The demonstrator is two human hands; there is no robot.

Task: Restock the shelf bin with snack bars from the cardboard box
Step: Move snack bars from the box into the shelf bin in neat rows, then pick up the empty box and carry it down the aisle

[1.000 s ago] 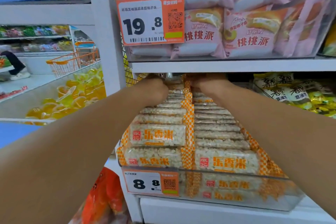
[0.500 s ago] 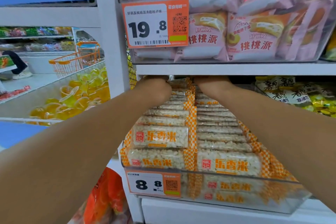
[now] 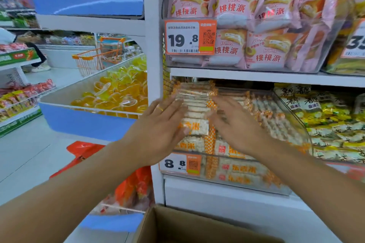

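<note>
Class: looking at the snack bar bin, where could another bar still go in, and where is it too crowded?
Snack bars fill the clear bin up to its front wall. The only visible gap is above the rear stack, under the upper shelf. The left hand and right hand crowd the front.

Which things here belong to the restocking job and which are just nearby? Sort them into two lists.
Job:
- clear plastic shelf bin with the 8.8 price tag
- orange-and-white wrapped snack bars stacked in it
- brown cardboard box at the bottom edge
- left hand and right hand, open in front of the bars

Nearby:
- pink pastry packs above
- yellow jelly cups
- orange shopping basket
</note>
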